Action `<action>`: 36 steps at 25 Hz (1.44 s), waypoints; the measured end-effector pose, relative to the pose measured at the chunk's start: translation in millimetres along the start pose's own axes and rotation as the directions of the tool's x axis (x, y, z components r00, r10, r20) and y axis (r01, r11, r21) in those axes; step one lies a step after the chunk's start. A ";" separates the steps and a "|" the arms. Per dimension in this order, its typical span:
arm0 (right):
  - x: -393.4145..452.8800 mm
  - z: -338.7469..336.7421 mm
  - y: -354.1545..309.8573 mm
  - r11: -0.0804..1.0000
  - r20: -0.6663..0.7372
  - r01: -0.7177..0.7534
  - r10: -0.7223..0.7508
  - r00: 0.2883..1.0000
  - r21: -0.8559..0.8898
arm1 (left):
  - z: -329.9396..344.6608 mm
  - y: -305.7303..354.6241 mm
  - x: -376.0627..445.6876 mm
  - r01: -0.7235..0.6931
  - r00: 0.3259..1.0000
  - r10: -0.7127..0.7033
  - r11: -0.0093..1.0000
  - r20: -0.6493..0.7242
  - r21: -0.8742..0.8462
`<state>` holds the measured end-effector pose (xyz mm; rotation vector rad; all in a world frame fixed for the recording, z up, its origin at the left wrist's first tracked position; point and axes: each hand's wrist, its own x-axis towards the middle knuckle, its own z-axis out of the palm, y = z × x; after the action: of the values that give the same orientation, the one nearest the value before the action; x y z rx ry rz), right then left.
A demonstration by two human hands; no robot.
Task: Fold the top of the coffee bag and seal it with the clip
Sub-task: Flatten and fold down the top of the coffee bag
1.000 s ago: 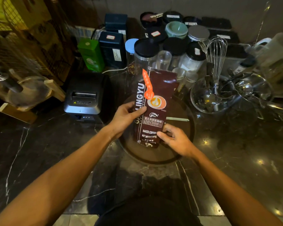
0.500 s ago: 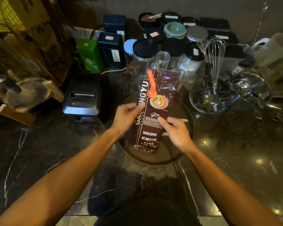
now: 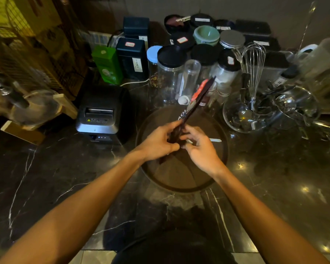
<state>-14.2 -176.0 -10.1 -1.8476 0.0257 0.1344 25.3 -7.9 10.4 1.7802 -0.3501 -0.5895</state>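
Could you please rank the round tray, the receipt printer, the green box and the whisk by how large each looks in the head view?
1. Round tray, clearly largest.
2. Receipt printer.
3 and 4. Green box and whisk: they look alike in extent, and the whisk's lower part is hidden in the glass bowl, so no ranking.

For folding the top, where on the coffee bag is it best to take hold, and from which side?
Probably the upper end of the coffee bag, near the orange strip. The bag is turned edge-on and leans away to the right, both hands holding its lower part. Its top is free, so pinch the flat faces there from left and right.
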 end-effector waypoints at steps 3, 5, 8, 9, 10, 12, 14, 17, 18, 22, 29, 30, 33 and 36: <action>-0.9 -2.3 -2.3 1.000 0.042 0.017 -0.016 0.999 -0.026 | -0.4 -2.8 -3.0 -0.065 0.985 0.061 0.998 -0.162 -0.019; 3.2 -5.5 -5.6 0.997 0.043 0.022 -0.018 0.999 -0.081 | -1.0 -1.6 -4.4 -0.086 0.967 0.085 0.996 -0.242 0.009; 8.9 -6.4 -10.6 0.995 -0.084 0.024 -0.033 0.996 -0.098 | -4.7 1.1 -5.3 -0.118 0.942 0.122 0.992 -0.313 0.032; 10.6 -4.9 -12.6 0.998 -0.187 -0.007 -0.004 0.982 -0.058 | -7.2 2.1 -5.8 -0.122 0.937 0.109 0.992 -0.333 -0.016; 12.8 -4.7 -13.7 0.999 -0.278 -0.042 0.043 0.960 0.011 | -9.6 3.4 -6.4 -0.120 0.935 0.086 0.990 -0.345 -0.078; 14.6 -8.0 -17.7 0.970 -0.327 -0.125 0.190 0.926 0.209 | -15.3 0.7 -7.0 -0.115 0.938 0.038 0.972 -0.343 -0.206; 13.6 -14.1 -22.0 0.928 -0.224 -0.173 0.255 0.941 0.331 | -19.1 -5.6 -7.7 -0.087 0.951 -0.015 0.944 -0.308 -0.317; 10.4 -24.0 -18.5 0.912 -0.148 -0.202 0.269 0.952 0.356 | -16.4 -15.0 -8.8 -0.050 0.963 -0.064 0.912 -0.263 -0.406; 9.1 -26.1 -17.2 0.911 -0.131 -0.206 0.267 0.955 0.357 | -15.3 -16.5 -9.2 -0.045 0.965 -0.070 0.905 -0.253 -0.423; 7.8 -33.6 -8.7 0.914 -0.069 -0.181 0.220 0.973 0.364 | -19.5 -16.4 -7.7 0.004 0.966 -0.094 0.936 -0.240 -0.353; 18.2 -41.3 -2.1 0.897 -0.039 -0.197 0.231 0.972 0.396 | -27.7 -18.3 -0.2 -0.081 0.964 0.002 0.954 -0.265 -0.289; 19.5 -41.1 -1.3 0.884 -0.041 -0.200 0.239 0.970 0.422 | -27.8 -18.1 0.9 -0.072 0.968 -0.002 0.955 -0.250 -0.286; 20.8 -39.6 -0.8 0.829 -0.015 -0.204 0.248 0.969 0.520 | -25.0 -12.5 1.9 -0.029 0.969 -0.054 0.944 -0.241 -0.329; 21.9 -41.7 -0.1 0.734 0.069 -0.275 0.298 0.952 0.622 | -19.9 -11.6 1.0 -0.004 0.965 -0.103 0.914 -0.240 -0.407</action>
<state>10.8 -214.9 -1.0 -1.1579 0.3470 0.2746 36.5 10.9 3.2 1.4419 0.0024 -0.4215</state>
